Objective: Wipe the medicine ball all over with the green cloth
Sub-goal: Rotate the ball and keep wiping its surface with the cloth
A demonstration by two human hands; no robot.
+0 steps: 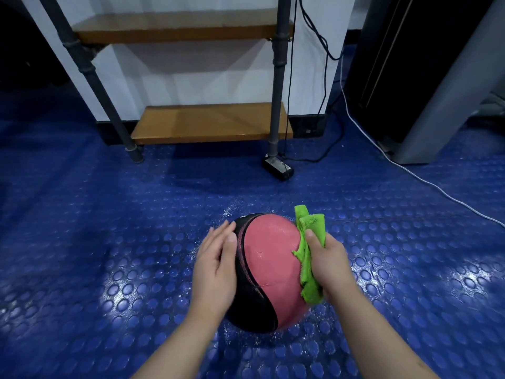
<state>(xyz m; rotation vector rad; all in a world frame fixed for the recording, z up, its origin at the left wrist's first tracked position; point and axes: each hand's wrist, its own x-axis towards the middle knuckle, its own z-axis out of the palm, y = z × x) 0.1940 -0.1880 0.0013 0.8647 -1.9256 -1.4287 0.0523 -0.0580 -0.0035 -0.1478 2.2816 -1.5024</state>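
Two flanks covered: your right hand [332, 265] clamps the green cloth [308, 258] against the medicine ball [269, 266], right side; your left hand [216, 266], fingers [221, 233] straight, lies against the black left side.

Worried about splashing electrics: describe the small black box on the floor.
Find the wooden shelf unit; follow its right metal post down to the blue studded floor. The black box lies at that post's foot. Black cables run to it; the white cable passes farther right.

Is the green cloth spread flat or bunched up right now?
Bunched: the fuzzy green cloth is crumpled in the right hand, folds sticking up past the thumb, pressed against the pink-and-black medicine ball.
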